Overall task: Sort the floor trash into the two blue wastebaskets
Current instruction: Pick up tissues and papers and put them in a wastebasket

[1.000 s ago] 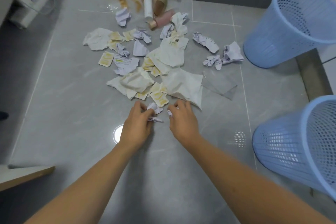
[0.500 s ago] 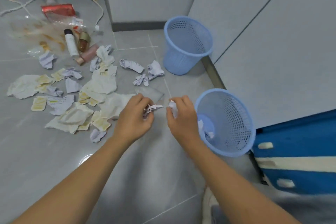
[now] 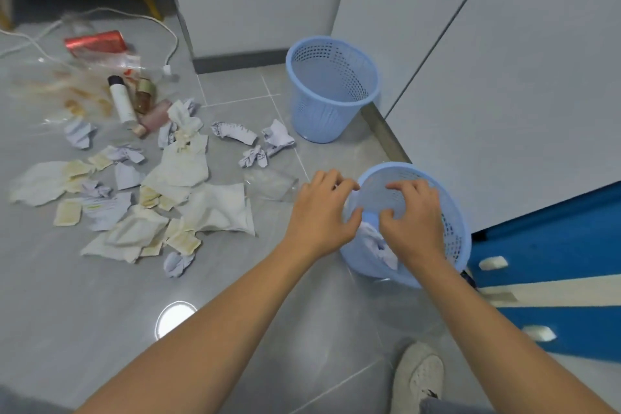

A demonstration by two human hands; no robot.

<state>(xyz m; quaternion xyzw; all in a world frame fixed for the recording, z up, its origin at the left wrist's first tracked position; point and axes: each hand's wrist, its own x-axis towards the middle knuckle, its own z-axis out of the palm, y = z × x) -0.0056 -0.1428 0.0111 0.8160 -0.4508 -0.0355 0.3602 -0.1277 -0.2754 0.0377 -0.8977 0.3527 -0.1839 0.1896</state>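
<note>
The near blue wastebasket (image 3: 454,228) stands on the grey floor beside a white cabinet. My left hand (image 3: 321,215) hovers at its left rim and my right hand (image 3: 415,222) over its mouth. Both have their fingers apart and nothing in them. Crumpled white paper (image 3: 373,240) lies inside the basket between the hands. The far blue wastebasket (image 3: 331,94) stands behind it. To the left lies the trash: stained tissues (image 3: 218,208), crumpled paper balls (image 3: 176,264), cosmetic bottles (image 3: 121,101), a clear plastic piece (image 3: 272,183) and a red packet (image 3: 95,42).
White cabinet fronts rise behind and to the right of both baskets. A blue and white mat (image 3: 554,262) lies at the right, and a white shoe (image 3: 423,376) shows at the bottom. A white cable (image 3: 168,40) runs across the floor behind the trash.
Both hands lifted small paper scraps from the pile's front edge and carried them right, over the near basket. The scraps have left the fingers, and the view swung right.
</note>
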